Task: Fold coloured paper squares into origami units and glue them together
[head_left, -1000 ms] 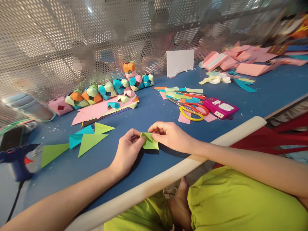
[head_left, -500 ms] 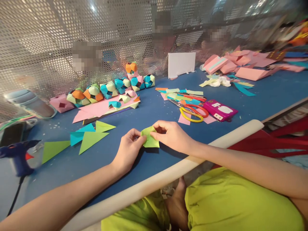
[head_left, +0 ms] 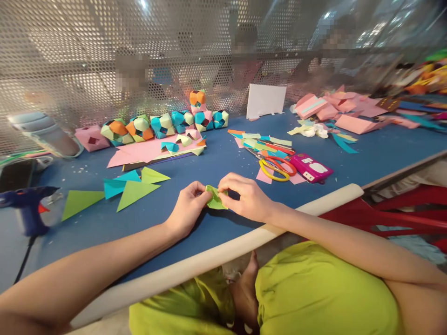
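Between my two hands a small piece of lime-green paper (head_left: 215, 199) is held just above the blue table (head_left: 195, 237), its surface creased and bent. My left hand (head_left: 188, 207) pinches its left edge between thumb and forefinger. On the opposite edge, the thumb and fingertips of my right hand (head_left: 244, 197) are closed, hiding part of the paper. Left of my hands lie green paper triangles (head_left: 136, 193) and blue paper pieces (head_left: 115, 187). Beyond them, folded paper balls (head_left: 139, 128) in orange, blue, pink and cream stand in a row, one stacked on top.
Scissors with yellow and red handles (head_left: 274, 171) lie among paper strips near a magenta case (head_left: 310, 167). At the left are a glue gun (head_left: 30, 209), a phone (head_left: 17, 174) and a tumbler (head_left: 45, 135). Pink folded paper (head_left: 349, 104) is heaped far right, before a perforated metal screen (head_left: 195, 51).
The green paper, spread fairly flat before, is now bent and shows a narrower face. My right fingers have shifted along its edge. The whole view has moved slightly.
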`<state>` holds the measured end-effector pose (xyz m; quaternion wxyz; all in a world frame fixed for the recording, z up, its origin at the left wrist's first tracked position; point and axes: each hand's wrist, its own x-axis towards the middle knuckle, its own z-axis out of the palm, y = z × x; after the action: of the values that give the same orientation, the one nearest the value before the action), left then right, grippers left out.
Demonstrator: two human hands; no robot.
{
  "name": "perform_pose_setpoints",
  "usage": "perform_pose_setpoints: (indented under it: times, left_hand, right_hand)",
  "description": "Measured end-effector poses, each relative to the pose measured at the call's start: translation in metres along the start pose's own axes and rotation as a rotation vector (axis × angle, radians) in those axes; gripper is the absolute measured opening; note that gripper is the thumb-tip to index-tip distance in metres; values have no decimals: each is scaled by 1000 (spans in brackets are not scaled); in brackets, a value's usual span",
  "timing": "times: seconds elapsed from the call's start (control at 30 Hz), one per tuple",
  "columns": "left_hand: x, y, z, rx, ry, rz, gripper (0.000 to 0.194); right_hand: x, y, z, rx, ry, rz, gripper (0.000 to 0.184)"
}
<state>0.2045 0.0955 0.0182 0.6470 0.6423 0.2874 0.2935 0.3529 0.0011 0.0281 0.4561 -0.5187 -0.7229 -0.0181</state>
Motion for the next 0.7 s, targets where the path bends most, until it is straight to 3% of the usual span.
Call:
perform_pose_setpoints:
  times: [0.07, 0.2, 0.33, 0.7]
  left_hand:
    - [0, 1, -1, 49, 10, 20, 15]
    - [-2, 6, -1, 112, 22, 42, 16]
    - [-5, 10, 1, 147, -22, 74, 16]
    - [-4, 7, 1, 60, 23, 51, 17]
  right_hand:
    - [0, -3, 0, 9, -17, 35, 2]
    - [0, -10, -1, 38, -89, 174, 23]
    - [0, -9, -1, 9, -17, 349, 13]
    - [0, -13, 0, -32, 117, 276, 17]
